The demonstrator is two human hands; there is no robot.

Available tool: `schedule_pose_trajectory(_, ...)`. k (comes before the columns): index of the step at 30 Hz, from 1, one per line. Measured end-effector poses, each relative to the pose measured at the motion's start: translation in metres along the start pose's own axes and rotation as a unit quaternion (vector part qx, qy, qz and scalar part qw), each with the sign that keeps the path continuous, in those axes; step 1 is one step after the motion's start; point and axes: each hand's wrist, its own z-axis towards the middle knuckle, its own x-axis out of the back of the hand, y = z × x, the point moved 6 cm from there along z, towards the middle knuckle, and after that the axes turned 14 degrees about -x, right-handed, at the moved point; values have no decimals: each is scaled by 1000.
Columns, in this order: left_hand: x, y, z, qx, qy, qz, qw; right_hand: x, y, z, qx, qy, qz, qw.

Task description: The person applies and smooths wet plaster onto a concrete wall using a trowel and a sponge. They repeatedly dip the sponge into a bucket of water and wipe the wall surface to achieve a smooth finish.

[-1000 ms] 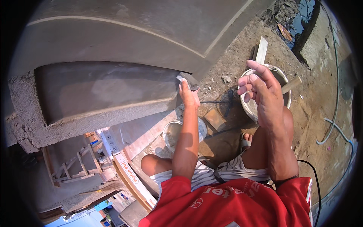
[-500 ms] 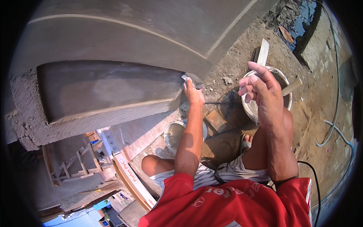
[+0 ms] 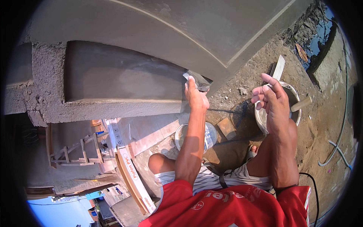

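My left hand reaches up to the right end of a dark recess in the grey plastered wall. It is closed on a grey, creased sheet-like piece, pressed into the recess's corner; the material cannot be told. My right hand hangs in the air with nothing in it, fingers bent and apart. Below and beside it stands a pale bucket with a wooden handle sticking out over its rim.
A second bucket stands below my left forearm, near a square brown tile. A pale wood strip lies beyond the first bucket. At lower left are a wooden frame and a long white box. A hose runs along the right.
My view has shifted, so the scene sits further right and the wall is less tilted. My left hand stays at the recess's corner with the grey piece; my right hand stays raised by the bucket.
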Motion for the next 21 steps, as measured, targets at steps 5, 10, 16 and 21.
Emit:
schedule_pose_trajectory(5,-21,51,-16,-22,27,31,999,4,8,5,25,-9,26,999)
schedule_pose_trajectory(10,-33,92,-26,-73,-20,8,997,27,30,30,14,-13,-32,999)
schedule_pose_trajectory(16,-9,119,-60,-13,-128,-217,968,32,42,48,-9,-34,-101,994)
schedule_pose_trajectory(21,1,113,-77,99,-134,-296,941,8,44,56,1,-29,-112,993)
